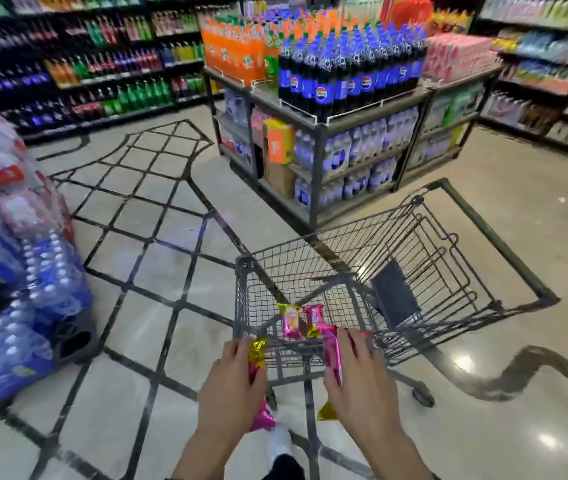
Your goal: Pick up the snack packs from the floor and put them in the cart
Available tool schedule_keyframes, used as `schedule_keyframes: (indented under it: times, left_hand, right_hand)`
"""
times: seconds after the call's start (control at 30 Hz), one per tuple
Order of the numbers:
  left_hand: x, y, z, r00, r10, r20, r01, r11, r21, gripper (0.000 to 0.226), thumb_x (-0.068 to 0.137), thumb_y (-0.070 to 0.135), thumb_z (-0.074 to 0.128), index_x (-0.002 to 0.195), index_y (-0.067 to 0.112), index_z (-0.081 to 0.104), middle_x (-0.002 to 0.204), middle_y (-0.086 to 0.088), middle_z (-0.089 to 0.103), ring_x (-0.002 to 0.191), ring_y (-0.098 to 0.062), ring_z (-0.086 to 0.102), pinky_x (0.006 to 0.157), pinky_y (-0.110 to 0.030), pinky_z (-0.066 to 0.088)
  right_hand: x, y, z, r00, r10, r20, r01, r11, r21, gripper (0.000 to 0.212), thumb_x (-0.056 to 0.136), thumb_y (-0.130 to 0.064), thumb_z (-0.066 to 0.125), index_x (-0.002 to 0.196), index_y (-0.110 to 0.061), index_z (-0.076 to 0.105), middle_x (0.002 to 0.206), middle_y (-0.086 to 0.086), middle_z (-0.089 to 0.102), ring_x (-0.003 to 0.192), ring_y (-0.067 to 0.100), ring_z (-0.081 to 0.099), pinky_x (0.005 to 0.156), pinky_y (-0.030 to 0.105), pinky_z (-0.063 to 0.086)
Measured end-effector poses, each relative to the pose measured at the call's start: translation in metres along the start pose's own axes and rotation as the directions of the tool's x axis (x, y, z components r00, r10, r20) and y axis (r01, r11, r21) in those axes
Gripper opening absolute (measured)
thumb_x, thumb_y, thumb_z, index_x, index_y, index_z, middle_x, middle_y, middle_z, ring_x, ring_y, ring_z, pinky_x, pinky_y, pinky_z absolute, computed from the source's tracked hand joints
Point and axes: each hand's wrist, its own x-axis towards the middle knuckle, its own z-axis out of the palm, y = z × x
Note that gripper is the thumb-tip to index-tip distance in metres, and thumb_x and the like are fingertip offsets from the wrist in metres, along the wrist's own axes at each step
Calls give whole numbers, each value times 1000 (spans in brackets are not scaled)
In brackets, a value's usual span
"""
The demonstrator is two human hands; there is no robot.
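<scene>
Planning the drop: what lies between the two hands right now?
In the head view, the near wire end of the cart sits between the left hand and right hand, each gripping a snack pack; two more packs lie beyond, inside it.

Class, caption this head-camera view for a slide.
Left hand and right hand each hold a pink-and-gold snack pack at a wire shopping cart with two packs inside.

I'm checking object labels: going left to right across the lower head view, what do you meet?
Shrink-wrapped water bottle packs, left hand holding a snack pack, two pink snack packs inside the cart, right hand holding another snack pack.
</scene>
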Motion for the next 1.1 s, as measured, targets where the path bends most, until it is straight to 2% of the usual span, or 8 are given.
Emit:
schedule_keyframes:
  times: [0.13, 0.3, 0.47, 0.57, 0.67, 0.8, 0.93, 1.1]
  left_hand:
    - [86, 20, 14, 999, 20, 25, -18, 998, -57, 50, 97, 44, 54, 143, 38, 35, 133, 10, 46, 96, -13, 60, 72, -32, 55]
    - [180, 32, 18, 997, 67, 42, -66, 997, -28, 44, 98, 41, 54, 140, 30, 42, 137, 9, 46, 104, -14, 59, 72, -30, 50]
    - [247, 25, 38, 992, -65, 110, 77, 991, -107, 48, 96, 42, 58, 141, 31, 43, 136, 9, 47, 102, -18, 60, 77, -36, 53]
    - [276, 24, 63, 985, -75, 153, 88, 993, -83, 50, 98, 44, 57, 143, 32, 40, 133, 8, 46, 93, -12, 57, 72, -31, 48]
    - [309, 21, 90, 974, -114, 195, 125, 991, -44, 49, 99, 42, 57, 143, 29, 40, 133, 5, 47, 93, -12, 55, 71, -28, 45]
    - [342, 13, 134, 952, -192, 237, 207, 977, -39, 45, 98, 45, 54, 140, 34, 41, 128, 5, 48, 87, -17, 62, 70, -35, 55]
    - [368, -4, 189, 897, -365, 248, 374, 927, 13, 47, 93, 33, 60, 136, 33, 42, 126, 3, 46, 82, -14, 59, 68, -34, 55]
    - [388, -43, 272, 838, -445, 315, 424, 895, 137, 51, 91, 32, 58, 137, 28, 37, 129, -2, 45, 93, -24, 61, 73, -44, 59]
  right_hand:
    - [70, 13, 1, 999, 45, 22, -44, 999, -26, 65, 96, -42, 50, 153, -23, 24, 153, -2, 33, 125, 24, 49, 96, 32, 51]
    - [149, 18, 3, 996, 71, 58, -68, 997, -36, 63, 93, -40, 56, 148, -21, 31, 146, -2, 39, 113, 22, 57, 82, 31, 57]
    - [211, 34, 22, 993, 75, 90, -73, 997, -28, 65, 90, -40, 63, 145, -19, 37, 145, 0, 40, 110, 25, 60, 81, 33, 58]
    - [253, 55, 48, 989, 66, 136, -63, 998, -22, 64, 87, -40, 67, 141, -17, 43, 142, 3, 44, 105, 29, 62, 73, 35, 59]
    - [293, 73, 74, 971, 1, 238, 17, 997, -76, 64, 92, -41, 59, 146, -17, 38, 150, 4, 38, 111, 30, 59, 73, 37, 59]
    - [343, 94, 112, 943, -70, 324, 113, 987, -114, 65, 95, -39, 52, 152, -15, 30, 155, 7, 33, 121, 32, 54, 78, 38, 59]
    - [380, 117, 164, 919, -36, 394, 89, 989, -119, 61, 95, -36, 55, 148, -14, 34, 151, 8, 35, 119, 31, 56, 74, 34, 60]
    - [422, 144, 247, 883, 26, 468, 22, 995, -97, 59, 93, -32, 58, 143, -13, 33, 141, 8, 35, 111, 29, 58, 74, 35, 59]
